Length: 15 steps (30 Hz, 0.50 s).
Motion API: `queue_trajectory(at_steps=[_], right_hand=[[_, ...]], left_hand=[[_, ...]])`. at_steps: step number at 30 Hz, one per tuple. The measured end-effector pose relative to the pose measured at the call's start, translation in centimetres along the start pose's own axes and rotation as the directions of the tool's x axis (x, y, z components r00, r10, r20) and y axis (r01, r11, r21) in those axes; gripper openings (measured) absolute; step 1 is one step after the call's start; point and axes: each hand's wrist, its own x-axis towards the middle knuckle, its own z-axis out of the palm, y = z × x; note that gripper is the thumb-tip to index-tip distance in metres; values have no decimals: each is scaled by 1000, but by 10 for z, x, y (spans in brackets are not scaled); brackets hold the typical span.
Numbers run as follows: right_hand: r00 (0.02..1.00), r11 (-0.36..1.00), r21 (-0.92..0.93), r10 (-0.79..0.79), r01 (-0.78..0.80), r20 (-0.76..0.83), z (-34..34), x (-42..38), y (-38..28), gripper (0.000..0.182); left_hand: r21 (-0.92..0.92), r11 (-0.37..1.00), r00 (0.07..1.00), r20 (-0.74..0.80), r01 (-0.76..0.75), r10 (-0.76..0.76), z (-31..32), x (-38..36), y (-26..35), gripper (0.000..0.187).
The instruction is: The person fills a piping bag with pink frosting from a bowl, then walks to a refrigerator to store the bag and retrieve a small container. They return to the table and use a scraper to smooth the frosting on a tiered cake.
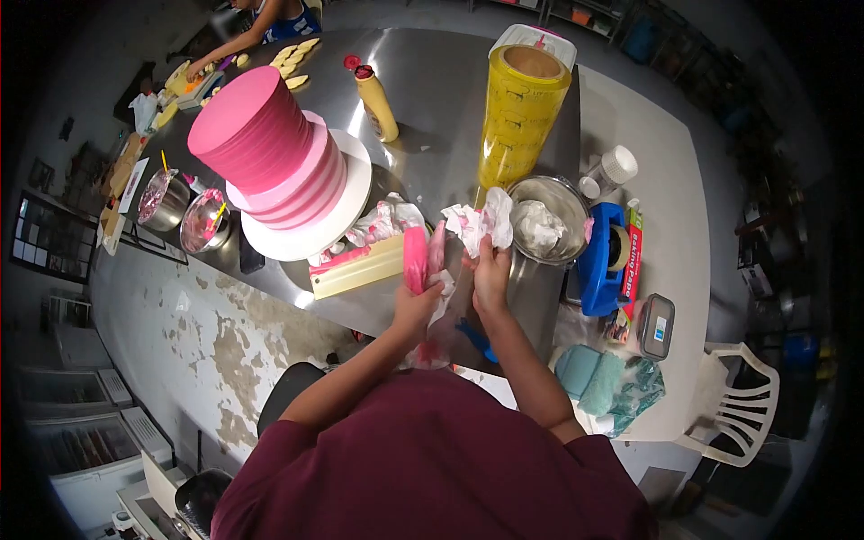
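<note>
My left hand (416,308) is closed around what looks like a piping bag (415,259) with pink frosting in it, with white tissue beside the fingers and clear plastic hanging below. Close by, my right hand (490,279) pinches a crumpled paper towel (486,220) stained pink. A tiered pink cake (261,144), striped on its lower part, stands on a white round board (358,171) to the left. Just left of my hands lie a pale yellow scraper (358,267) and crumpled, pink-stained paper towels (389,219).
Right of my hands are a metal bowl (562,238) with crumpled paper, a yellow film roll (522,117) and a blue tape dispenser (601,261). A yellow bottle (376,106) stands behind. Frosting-smeared bowls (205,223) sit left; another person (270,27) works at the far end.
</note>
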Motion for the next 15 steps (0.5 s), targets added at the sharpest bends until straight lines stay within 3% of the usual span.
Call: queue_trajectory(at_steps=[3,6,9,12,15], right_hand=[[961,959,-61,-277,275,-22,6,18,-6,21],[938,860,-417,-342,293,-46,4,26,-13,20],[873,689,-631,-487,357,-38,12,26,-12,20],[925,852,-394,-380,344,-14,17,33,7,18],[958,920,-270,-284,285,43,17,30,9,12]], left_hand=[[-59,993,994,24,-105,107,-14,-4,12,19],[-122,987,993,43,-105,111,-26,-13,24,22],[-120,984,976,157,-132,150,-40,-11,24,24],[-124,988,972,206,-90,114,-33,-19,32,26],[-109,994,972,230,-23,47,-28,-21,36,32]])
